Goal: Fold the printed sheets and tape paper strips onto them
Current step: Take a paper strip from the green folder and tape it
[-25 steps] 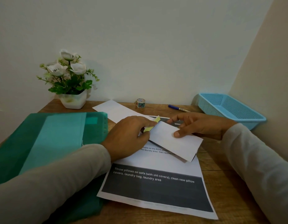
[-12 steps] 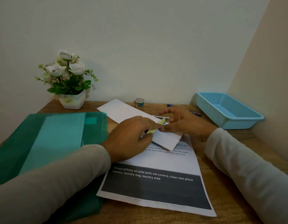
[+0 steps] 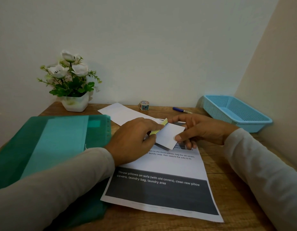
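Fingers [image 3: 154, 126] of the left hand [image 3: 132, 138] pinch a yellow-green paper strip [image 3: 165, 122] against the folded sheet [image 3: 168, 135]; the right hand [image 3: 202, 130] pinches its other edge, above the printed sheet [image 3: 162, 165] on the table [image 3: 236, 200].

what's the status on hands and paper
Left hand pinches paper strip at folded sheet edge. Right hand grips same sheet. Tape roll at the back, untouched; nothing blocking.

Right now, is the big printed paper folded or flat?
Flat. The sheet lies spread on the table, with its text and dark band showing. Its far end is partly hidden.
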### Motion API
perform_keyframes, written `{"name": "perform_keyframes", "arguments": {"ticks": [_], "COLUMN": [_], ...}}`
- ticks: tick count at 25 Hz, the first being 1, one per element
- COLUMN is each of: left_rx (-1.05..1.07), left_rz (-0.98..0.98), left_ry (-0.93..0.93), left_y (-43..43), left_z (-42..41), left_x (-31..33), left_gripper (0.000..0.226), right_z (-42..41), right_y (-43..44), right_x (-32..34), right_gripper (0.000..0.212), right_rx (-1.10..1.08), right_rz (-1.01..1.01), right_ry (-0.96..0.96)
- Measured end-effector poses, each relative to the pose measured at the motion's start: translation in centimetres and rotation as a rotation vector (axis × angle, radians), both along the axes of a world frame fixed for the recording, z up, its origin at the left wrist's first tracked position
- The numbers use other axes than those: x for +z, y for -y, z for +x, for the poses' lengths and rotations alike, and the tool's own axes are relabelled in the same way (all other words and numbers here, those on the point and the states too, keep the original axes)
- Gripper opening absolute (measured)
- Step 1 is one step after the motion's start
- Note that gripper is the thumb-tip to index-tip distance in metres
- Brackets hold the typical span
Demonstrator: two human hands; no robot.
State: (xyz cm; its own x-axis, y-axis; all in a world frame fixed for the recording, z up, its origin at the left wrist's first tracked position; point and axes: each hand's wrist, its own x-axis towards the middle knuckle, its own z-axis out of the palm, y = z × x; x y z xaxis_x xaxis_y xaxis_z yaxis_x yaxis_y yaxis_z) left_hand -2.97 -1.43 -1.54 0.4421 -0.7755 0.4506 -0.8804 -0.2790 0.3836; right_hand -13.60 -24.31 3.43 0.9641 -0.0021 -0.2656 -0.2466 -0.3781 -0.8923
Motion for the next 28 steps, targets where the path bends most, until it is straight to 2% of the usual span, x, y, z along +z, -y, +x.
{"name": "perform_keyframes", "arguments": {"ticks": [5,12,18,24,28], "left_rx": [-0.078,-0.099,-0.092,-0.101,-0.141], "left_rz": [-0.046,-0.108,-0.132,-0.145,-0.156], "left_ry": [-0.002,0.019,0.028,0.031,0.008], "left_y": [0.1,0.0,0.1,0.2,0.2], "left_z": [-0.6,-0.5,-0.5,-0.8,-1.2], "left_x": [0.1,0.3,0.2,0.3,0.4], "left_gripper": [0.040,0.038,0.042,0.042,0.047], "right_z": [1.5,1.5,2.1,2.6,2.6], "right_y": [-2.1,-2.5,-2.9,-3.4,-3.7], "right_x": [-1.7,-2.1,-2.4,-3.0,-3.2], "right_gripper": [0.058,0.055,0.054,0.042,0.023], "right_rx": [-0.124,-0.151,-0.192,-0.273,-0.335], "right_rz": [0.026,0.132,0.143,0.112,-0.027], "right_ry": [0.148,0.244,0.242,0.293,0.392]}}
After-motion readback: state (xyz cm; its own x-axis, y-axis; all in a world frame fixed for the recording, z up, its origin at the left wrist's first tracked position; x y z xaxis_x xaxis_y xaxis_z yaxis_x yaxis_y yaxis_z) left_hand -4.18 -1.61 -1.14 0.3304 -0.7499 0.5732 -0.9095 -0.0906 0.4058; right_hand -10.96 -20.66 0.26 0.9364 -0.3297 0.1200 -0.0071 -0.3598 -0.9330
